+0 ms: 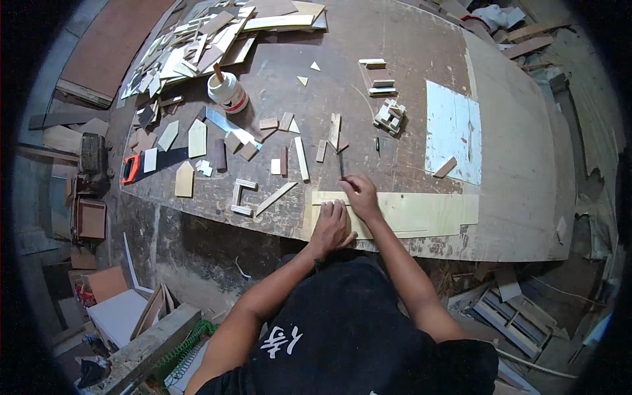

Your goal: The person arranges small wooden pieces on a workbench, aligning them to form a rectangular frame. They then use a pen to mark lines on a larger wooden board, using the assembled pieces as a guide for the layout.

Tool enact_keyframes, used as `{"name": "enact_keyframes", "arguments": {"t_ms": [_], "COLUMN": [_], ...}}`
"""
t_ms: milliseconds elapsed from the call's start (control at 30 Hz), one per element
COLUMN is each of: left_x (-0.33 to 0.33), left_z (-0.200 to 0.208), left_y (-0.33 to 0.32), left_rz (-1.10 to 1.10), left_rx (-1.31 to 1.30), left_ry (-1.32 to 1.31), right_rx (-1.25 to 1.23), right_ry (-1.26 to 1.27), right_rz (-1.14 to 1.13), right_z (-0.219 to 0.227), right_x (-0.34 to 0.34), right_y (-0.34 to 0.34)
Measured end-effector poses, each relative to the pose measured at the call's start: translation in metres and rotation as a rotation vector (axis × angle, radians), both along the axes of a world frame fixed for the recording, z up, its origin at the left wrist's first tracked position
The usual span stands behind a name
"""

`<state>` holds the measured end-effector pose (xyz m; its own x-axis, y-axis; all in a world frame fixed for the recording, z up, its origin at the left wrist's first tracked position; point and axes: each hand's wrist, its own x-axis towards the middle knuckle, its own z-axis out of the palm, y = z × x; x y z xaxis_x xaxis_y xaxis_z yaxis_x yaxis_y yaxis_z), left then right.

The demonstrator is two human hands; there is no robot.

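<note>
A pale, long board (408, 214) lies along the table's near edge. My left hand (331, 227) rests on the board's left part with its fingers laid forward, pressing on a thin pale strip (320, 202) that they partly cover. Just right of it, my right hand (362, 199) pinches a thin, dark, pencil-like stick (341, 168), which points away from me, its far end near a narrow wood offcut (335, 131). A small dark pen-like object (377, 147) lies farther right. To the left are a slanted strip (276, 199) and a C-shaped wooden piece (244, 197).
A white glue tub (228, 93) with a stick in it stands at the back left, near a heap of wood scraps (204, 46). An orange-handled saw (133, 168) lies left. A small block assembly (390, 117) and a white sheet (454, 131) are on the right.
</note>
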<state>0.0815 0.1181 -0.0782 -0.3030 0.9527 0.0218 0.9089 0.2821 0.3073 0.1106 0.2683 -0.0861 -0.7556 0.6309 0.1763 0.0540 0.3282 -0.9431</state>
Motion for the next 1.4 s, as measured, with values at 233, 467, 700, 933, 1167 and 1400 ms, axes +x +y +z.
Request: {"name": "enact_keyframes", "arguments": {"t_ms": [233, 467, 700, 933, 1167, 1400], "left_x": [0.001, 0.003, 0.000, -0.001, -0.002, 0.000], "left_z": [-0.011, -0.025, -0.018, -0.017, -0.025, -0.026], "left_y": [-0.003, -0.005, -0.007, -0.005, -0.006, -0.005], "left_rz": [-0.046, -0.039, -0.024, -0.034, -0.022, -0.050], "left_rx": [-0.224, -0.139, -0.093, -0.175, -0.049, -0.110], "left_ry": [-0.110, -0.115, -0.144, -0.131, -0.146, -0.105], "right_rx": [-0.075, 0.019, 0.205, 0.181, 0.231, 0.167], "right_ry": [-0.438, -0.489, -0.525, -0.528, -0.579, -0.544], "right_rz": [0.495, 0.534, 0.582, 0.604, 0.614, 0.584], "right_z": [-0.018, -0.013, -0.018, -0.031, -0.020, -0.018], "right_x": [-0.040, -0.052, -0.057, -0.060, -0.062, -0.060], "right_y": [-0.017, -0.019, -0.017, -0.018, -0.018, -0.016]}}
